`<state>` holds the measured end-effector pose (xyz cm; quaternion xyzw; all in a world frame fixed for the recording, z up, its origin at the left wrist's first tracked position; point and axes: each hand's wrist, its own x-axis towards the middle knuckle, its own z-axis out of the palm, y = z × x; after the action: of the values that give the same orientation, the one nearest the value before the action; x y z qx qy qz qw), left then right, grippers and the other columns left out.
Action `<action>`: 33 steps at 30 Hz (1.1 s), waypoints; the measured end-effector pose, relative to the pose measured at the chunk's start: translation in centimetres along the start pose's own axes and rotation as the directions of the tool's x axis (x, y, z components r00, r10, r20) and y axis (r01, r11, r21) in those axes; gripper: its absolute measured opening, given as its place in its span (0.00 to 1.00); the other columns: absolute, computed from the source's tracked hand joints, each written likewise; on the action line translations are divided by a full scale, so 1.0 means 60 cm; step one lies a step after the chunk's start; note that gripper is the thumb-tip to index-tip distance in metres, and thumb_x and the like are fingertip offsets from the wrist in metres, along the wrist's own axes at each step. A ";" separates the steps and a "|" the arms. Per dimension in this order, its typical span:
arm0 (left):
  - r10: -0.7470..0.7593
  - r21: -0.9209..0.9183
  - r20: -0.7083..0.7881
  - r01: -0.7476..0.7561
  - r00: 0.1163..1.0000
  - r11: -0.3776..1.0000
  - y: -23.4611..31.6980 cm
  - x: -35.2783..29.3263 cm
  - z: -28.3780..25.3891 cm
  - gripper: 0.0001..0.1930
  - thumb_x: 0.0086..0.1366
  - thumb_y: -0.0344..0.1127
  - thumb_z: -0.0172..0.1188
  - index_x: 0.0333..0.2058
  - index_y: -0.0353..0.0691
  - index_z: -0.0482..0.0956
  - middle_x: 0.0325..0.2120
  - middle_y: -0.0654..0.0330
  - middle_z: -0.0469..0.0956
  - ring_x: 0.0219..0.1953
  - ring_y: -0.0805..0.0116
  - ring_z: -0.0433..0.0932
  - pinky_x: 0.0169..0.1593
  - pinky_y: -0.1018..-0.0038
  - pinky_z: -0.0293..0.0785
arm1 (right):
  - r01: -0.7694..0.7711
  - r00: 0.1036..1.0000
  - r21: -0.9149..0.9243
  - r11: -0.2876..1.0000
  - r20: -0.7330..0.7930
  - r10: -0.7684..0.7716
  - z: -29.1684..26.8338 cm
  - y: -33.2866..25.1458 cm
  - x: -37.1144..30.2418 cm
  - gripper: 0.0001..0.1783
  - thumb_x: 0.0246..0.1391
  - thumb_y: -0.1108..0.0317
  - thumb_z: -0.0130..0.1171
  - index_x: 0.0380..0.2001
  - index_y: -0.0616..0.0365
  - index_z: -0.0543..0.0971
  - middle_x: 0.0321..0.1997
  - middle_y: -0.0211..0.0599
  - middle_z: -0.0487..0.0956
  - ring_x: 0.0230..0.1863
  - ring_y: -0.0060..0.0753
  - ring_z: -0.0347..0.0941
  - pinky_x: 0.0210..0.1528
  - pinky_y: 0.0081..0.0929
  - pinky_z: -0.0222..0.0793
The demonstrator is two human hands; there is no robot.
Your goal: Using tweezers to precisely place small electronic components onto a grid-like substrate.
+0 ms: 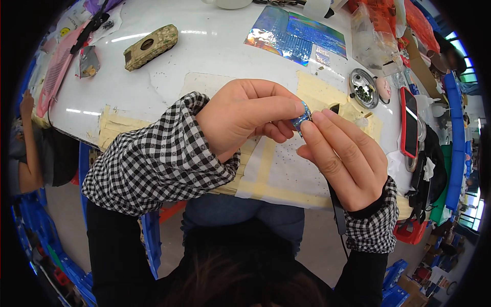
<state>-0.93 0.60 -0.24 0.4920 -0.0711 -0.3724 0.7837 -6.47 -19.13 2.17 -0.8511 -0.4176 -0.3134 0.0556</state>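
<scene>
A small shiny blue piece (303, 117) with a foil-like gleam is pinched between my two hands above the near part of the table. My left hand (250, 110) is closed, its thumb and bent forefinger gripping the piece from the left. From the right, the fingertips of my right hand (348, 153) press together on its other edge. Most of the piece is covered by fingers, so its exact kind cannot be told. Beneath my hands lies a white sheet (279, 171) with yellowish tape, scattered with tiny dark specks.
A camouflage toy tank hull (164, 38) lies far left. Shiny blue foil sheets (276, 30) lie at the back. On the right are a round metal dish (374, 100) of small green parts, a red-cased phone (408, 123) and a clear plastic bag (376, 43). Another person's arm (30, 143) shows at left.
</scene>
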 end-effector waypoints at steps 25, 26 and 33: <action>0.141 0.159 -0.105 -0.123 0.984 0.980 -0.002 0.007 -0.008 0.10 0.61 0.37 0.59 0.36 0.37 0.79 0.27 0.65 0.78 0.29 0.80 0.75 0.35 0.83 0.72 | -0.134 0.975 0.289 0.948 0.209 0.074 -0.017 -0.017 -0.042 0.18 0.40 0.72 0.67 0.39 0.63 0.79 0.34 0.40 0.79 0.34 0.37 0.78 0.33 0.27 0.75; 0.143 0.162 -0.093 -0.127 0.985 0.979 -0.004 0.006 -0.009 0.10 0.61 0.37 0.59 0.36 0.37 0.79 0.27 0.65 0.78 0.29 0.80 0.75 0.36 0.83 0.72 | -0.151 0.971 0.302 0.941 0.225 0.084 -0.014 -0.018 -0.049 0.18 0.40 0.71 0.67 0.38 0.63 0.79 0.34 0.40 0.79 0.34 0.37 0.78 0.33 0.27 0.75; 0.191 0.192 -0.096 -0.170 0.977 0.967 -0.007 0.008 -0.009 0.10 0.61 0.38 0.60 0.36 0.38 0.80 0.26 0.64 0.78 0.29 0.81 0.76 0.36 0.84 0.72 | -0.235 0.962 0.406 0.883 0.229 0.151 0.006 -0.023 -0.069 0.13 0.39 0.73 0.67 0.32 0.62 0.77 0.33 0.40 0.79 0.34 0.39 0.77 0.34 0.29 0.74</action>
<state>-0.54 0.61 -0.98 0.5735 -0.1046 -0.2625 0.7689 -9.21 -20.93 -0.74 -0.8814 -0.3923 -0.1239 0.2322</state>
